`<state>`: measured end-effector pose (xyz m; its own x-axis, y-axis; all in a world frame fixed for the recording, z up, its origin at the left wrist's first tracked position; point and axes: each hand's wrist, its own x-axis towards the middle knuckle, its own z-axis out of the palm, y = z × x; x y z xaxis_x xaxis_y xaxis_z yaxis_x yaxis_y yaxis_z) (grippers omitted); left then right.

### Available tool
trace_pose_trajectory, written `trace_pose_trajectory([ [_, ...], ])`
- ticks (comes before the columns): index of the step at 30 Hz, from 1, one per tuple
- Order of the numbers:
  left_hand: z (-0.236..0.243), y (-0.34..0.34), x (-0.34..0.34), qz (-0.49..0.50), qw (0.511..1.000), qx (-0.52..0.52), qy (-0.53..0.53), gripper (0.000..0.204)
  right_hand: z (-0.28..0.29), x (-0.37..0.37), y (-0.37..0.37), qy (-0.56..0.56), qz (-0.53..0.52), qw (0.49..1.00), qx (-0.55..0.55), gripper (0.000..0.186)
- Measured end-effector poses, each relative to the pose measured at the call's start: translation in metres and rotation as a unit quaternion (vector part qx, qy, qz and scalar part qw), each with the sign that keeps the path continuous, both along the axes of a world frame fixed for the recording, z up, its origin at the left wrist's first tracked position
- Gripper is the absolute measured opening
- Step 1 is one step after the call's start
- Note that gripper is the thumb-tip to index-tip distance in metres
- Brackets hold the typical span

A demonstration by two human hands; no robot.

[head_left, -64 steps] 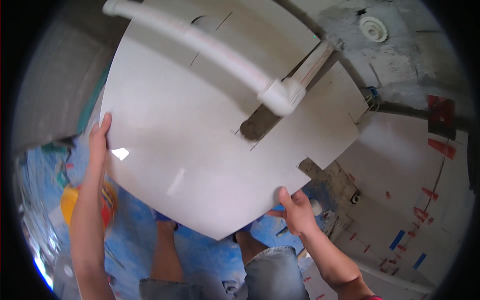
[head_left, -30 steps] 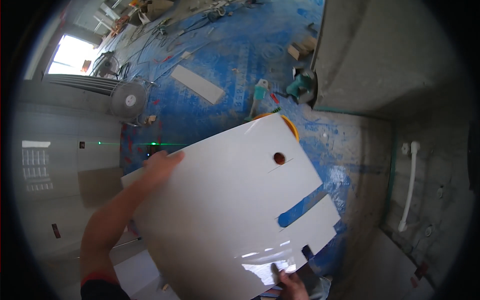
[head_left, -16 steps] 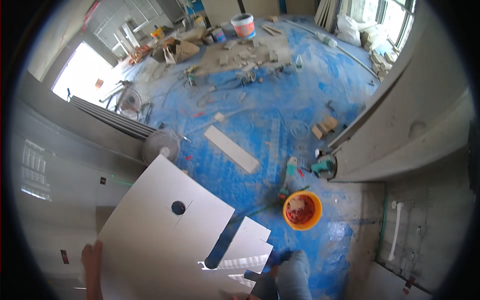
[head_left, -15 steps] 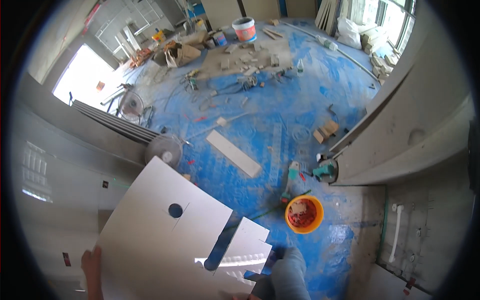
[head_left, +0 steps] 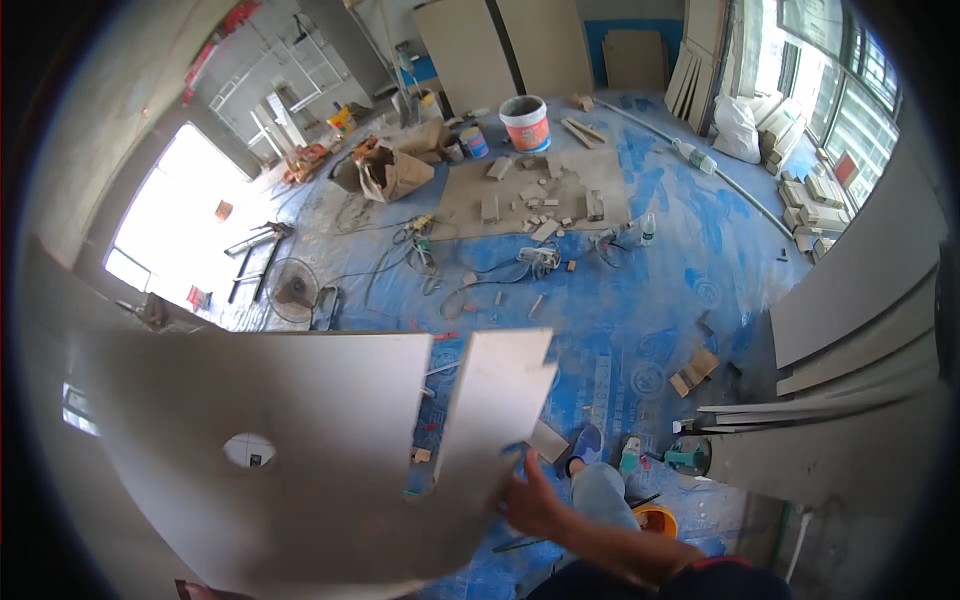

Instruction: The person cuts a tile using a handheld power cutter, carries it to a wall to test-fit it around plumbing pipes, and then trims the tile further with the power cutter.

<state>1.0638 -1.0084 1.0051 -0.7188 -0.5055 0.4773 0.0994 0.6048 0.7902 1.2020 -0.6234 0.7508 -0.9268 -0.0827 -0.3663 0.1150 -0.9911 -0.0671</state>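
A large white wall tile (head_left: 320, 400) is held up before me, tilted, with its cut edge toward the room. A round hole and a long slot are cut through it, and its right end has a stepped notch. My right hand (head_left: 532, 502) grips the right edge below that notch, fingers partly behind the tile. Only a sliver of my left hand (head_left: 205, 592) shows at the lower left edge of the tile; most of its fingers are hidden.
Near my foot (head_left: 588, 445) stand a yellow bucket (head_left: 657, 520) and a green power tool (head_left: 688, 457). Stacked panels (head_left: 850, 390) lean on the right. Farther off are a fan (head_left: 293, 287), corded tools (head_left: 540, 262), tile scraps and a white-and-red bucket (head_left: 526, 125) on blue floor sheeting.
The tile has swung to a new tilt, its slotted end now pointing away from me. My right hand has come into sight on its right edge. The view has turned up and leftward.
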Motion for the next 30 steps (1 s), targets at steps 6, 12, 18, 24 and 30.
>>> trace_pose_trajectory([
  [6, -0.150, -0.001, -0.195, 0.261, 0.879, -0.378, 0.127, 0.052, 0.053, -0.139, 0.157, -0.080, -0.067, 0.989, 0.105, 0.064],
  [12, -0.163, 0.129, -0.379, -0.137, 0.898, 0.397, 0.136, 0.049, 0.015, -0.235, 0.261, 0.084, -0.130, 0.781, 0.605, 0.040],
  [18, -0.178, 0.390, -0.523, -0.239, 0.892, 0.384, -0.003, 0.048, 0.002, -0.316, 0.410, 0.059, -0.070, 0.990, 0.109, 0.036],
  [24, -0.174, 0.590, -0.772, -0.390, 0.856, 0.335, -0.056, 0.047, -0.030, -0.462, 0.535, -0.074, -0.180, 0.804, 0.562, 0.019],
  [30, -0.143, 0.791, -0.950, -0.542, 0.796, 0.225, -0.145, 0.046, -0.027, -0.544, 0.628, -0.115, -0.191, 0.964, 0.142, 0.037],
])
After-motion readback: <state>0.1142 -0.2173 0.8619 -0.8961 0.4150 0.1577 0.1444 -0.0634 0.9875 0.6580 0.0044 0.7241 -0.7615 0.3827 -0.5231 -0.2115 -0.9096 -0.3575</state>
